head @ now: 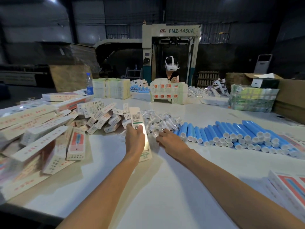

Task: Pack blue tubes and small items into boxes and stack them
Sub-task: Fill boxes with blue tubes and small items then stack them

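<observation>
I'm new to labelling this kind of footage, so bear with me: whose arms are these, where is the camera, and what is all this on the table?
There is one picture, from a camera worn on a person's head, so the two bare arms are the wearer's own. The left hand grips a long printed box with a barcode. The right hand reaches into a pile of small clear-wrapped items; whether it holds one I cannot tell. On the white table lie blue tubes to the right and a heap of boxes to the left. Across the table another person wears a headset.
</observation>
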`<state>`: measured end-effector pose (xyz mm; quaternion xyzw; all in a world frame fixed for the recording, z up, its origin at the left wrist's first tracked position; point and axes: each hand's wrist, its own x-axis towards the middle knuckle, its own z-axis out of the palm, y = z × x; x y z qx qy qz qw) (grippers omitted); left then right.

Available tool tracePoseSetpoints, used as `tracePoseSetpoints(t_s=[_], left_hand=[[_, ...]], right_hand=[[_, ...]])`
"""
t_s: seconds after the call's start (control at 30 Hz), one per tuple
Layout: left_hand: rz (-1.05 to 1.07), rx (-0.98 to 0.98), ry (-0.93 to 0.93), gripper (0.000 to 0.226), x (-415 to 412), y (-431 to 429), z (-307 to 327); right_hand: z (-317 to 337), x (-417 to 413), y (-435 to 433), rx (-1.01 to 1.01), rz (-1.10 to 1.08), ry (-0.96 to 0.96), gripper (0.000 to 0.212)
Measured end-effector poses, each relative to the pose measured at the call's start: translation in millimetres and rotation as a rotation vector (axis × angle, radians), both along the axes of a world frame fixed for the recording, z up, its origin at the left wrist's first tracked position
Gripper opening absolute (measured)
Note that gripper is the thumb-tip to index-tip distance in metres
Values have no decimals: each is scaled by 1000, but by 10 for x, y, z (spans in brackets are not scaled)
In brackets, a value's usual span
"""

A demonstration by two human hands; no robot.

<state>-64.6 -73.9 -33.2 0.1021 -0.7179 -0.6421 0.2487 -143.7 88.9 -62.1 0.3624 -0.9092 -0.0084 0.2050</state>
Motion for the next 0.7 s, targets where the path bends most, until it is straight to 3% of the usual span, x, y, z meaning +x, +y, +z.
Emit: tracePoseSetpoints(t_s=[0.1, 0.23, 0.3, 0.37, 0.43, 0.57, 0.7], left_hand=[[-57, 34, 13, 18, -2, 41, -16], [-233, 154, -1, 31, 20, 101, 14], [-320, 161, 8, 36, 44, 154, 21], [-412, 161, 37, 42, 95, 227, 10], [-495, 150, 54, 50, 169, 296, 1], [-588, 93, 84, 56, 204, 359, -18], [-602, 94, 114, 62, 209, 374, -24]], right_hand=[[73, 73, 91, -55, -3, 14, 24], [309, 264, 255, -666, -200, -102, 16], [510, 409, 355, -962, -170, -94, 6], [777, 589, 430, -1231, -13, -137, 29], [1053, 757, 484, -1408, 117, -145, 37], [1433, 946, 494, -1443, 250, -142, 28], [1516, 939, 435, -1240, 211, -138, 25]])
